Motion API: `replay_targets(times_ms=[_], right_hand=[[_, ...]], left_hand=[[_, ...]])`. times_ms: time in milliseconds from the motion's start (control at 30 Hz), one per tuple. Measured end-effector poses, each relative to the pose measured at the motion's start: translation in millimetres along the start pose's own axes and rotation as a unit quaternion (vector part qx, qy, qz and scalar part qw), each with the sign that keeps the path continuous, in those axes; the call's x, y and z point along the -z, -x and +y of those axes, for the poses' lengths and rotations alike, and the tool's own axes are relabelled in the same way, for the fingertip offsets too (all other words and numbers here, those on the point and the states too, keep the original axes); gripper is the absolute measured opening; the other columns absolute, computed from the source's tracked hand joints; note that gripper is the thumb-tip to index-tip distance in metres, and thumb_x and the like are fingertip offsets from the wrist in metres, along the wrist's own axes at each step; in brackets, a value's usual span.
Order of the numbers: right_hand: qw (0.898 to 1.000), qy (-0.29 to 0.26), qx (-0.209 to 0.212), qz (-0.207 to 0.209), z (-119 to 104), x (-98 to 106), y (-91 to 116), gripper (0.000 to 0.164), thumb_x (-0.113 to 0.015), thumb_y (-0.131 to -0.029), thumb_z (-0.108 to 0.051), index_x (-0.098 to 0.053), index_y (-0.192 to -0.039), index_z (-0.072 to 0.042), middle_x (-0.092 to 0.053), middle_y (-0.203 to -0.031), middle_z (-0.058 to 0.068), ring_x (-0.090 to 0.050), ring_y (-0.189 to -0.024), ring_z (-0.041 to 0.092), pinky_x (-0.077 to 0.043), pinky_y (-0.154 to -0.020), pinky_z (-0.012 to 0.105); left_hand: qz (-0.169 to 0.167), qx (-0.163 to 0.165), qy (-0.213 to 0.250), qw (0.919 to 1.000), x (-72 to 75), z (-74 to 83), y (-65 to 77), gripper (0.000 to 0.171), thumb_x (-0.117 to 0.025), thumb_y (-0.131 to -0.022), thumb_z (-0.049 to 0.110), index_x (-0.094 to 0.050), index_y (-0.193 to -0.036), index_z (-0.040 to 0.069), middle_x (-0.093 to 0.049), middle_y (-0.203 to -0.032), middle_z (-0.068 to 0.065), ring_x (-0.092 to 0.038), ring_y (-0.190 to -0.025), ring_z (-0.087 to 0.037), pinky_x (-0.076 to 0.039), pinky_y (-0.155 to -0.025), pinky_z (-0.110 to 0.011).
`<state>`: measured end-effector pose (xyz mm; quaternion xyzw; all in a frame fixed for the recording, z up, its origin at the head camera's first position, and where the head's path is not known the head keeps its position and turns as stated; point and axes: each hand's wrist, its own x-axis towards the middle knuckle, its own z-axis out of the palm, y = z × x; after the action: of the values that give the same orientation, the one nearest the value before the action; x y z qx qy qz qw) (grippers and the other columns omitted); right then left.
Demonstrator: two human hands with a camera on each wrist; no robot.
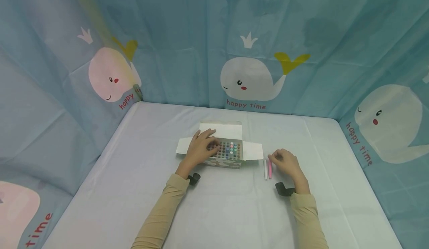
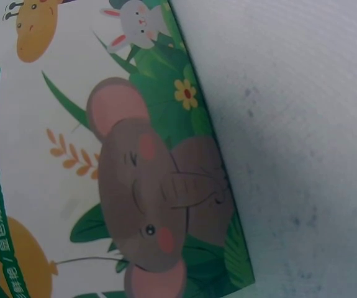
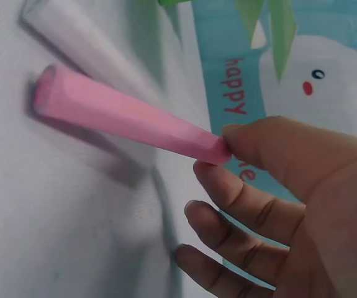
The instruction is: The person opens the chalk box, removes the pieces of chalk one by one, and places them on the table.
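Note:
In the head view my left hand [image 1: 200,147] lies over the left part of an open cardboard box [image 1: 222,163] of chalk, its thumb and forefinger bent over the rows with a gap between them. Colored chalk ends [image 1: 232,148] show in the box, mostly on its right side. My right hand [image 1: 285,162] pinches the near end of a pink chalk stick [image 3: 122,115] between thumb and forefinger; the other fingers curl loosely below. Beside it on the table lies a white chalk stick [image 1: 266,169]. The box's printed side, with an elephant [image 2: 147,186], fills much of the left wrist view.
The box's flaps stand spread: a back flap [image 1: 228,129] and a right flap [image 1: 253,150], the latter near the two sticks. A white cloth covers the table [image 1: 231,211]. Blue curtains with whales [image 1: 249,79] hang around its back and sides.

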<state>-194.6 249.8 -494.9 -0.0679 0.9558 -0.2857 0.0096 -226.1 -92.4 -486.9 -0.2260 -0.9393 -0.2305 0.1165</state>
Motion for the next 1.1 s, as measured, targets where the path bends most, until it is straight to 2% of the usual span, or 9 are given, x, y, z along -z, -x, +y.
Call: replay_targets(times_ms=[267, 433, 600, 867, 1033, 1100], right_hand=[[0.999, 0.042, 0.012, 0.018, 1.6, -5.7, -1.0, 0.025, -0.061, -0.081, -0.031, -0.065, -0.074, -0.008, -0.059, -0.078, 0.006, -0.046, -0.066, 0.018, -0.038, -0.056, 0.028], [0.997, 0.067, 0.006, 0.033, -1.0, -9.9, 0.8, 0.025, -0.062, -0.079, -0.031, -0.064, -0.073, -0.007, -0.056, -0.077, 0.007, -0.045, -0.069, 0.022, -0.036, -0.056, 0.03], [0.996, 0.086, -0.003, 0.037, -1.2, -14.7, 0.2, 0.025, -0.063, -0.078, -0.034, -0.062, -0.074, -0.009, -0.052, -0.077, 0.006, -0.043, -0.072, 0.023, -0.035, -0.058, 0.031], [0.998, 0.06, -0.006, 0.025, -6.2, -8.4, -0.2, 0.027, -0.057, -0.083, -0.031, -0.062, -0.09, -0.004, -0.053, -0.085, 0.01, -0.047, -0.076, 0.024, -0.042, -0.063, 0.037], [0.998, 0.019, 0.011, 0.051, -13.5, -4.0, -1.8, 0.026, -0.054, -0.086, -0.029, -0.061, -0.096, -0.006, -0.054, -0.096, 0.012, -0.051, -0.087, 0.029, -0.046, -0.07, 0.045], [0.998, -0.012, 0.018, 0.067, -16.2, -4.0, -3.4, 0.026, -0.053, -0.086, -0.031, -0.06, -0.097, -0.008, -0.053, -0.099, 0.011, -0.05, -0.091, 0.03, -0.046, -0.069, 0.047]], left_hand=[[-0.002, -0.002, 0.003, 1.0, 0.9, 0.2, -0.1, 0.014, -0.056, -0.082, 0.04, -0.062, -0.089, 0.028, -0.041, -0.134, -0.002, -0.029, -0.128, -0.021, -0.011, -0.11, -0.045], [-0.007, 0.001, 0.001, 1.0, 1.3, 0.2, -0.2, 0.016, -0.056, -0.082, 0.041, -0.062, -0.09, 0.028, -0.04, -0.134, -0.001, -0.028, -0.128, -0.021, -0.008, -0.111, -0.042], [-0.003, -0.002, -0.002, 1.0, 1.6, 0.4, 0.0, 0.016, -0.057, -0.082, 0.041, -0.062, -0.089, 0.028, -0.041, -0.134, -0.002, -0.029, -0.128, -0.021, -0.011, -0.11, -0.045], [-0.003, 0.002, -0.003, 1.0, 1.7, 0.5, 0.6, 0.014, -0.057, -0.082, 0.041, -0.062, -0.088, 0.03, -0.041, -0.133, -0.001, -0.029, -0.128, -0.021, -0.011, -0.11, -0.044], [0.003, -0.001, 0.001, 1.0, 1.5, 0.4, 0.6, 0.013, -0.058, -0.082, 0.04, -0.062, -0.087, 0.029, -0.042, -0.133, -0.002, -0.03, -0.128, -0.021, -0.011, -0.11, -0.044], [0.002, -0.001, 0.0, 1.0, 1.2, 0.1, 0.7, 0.012, -0.057, -0.082, 0.04, -0.061, -0.087, 0.03, -0.042, -0.133, -0.001, -0.03, -0.128, -0.021, -0.011, -0.111, -0.044]])
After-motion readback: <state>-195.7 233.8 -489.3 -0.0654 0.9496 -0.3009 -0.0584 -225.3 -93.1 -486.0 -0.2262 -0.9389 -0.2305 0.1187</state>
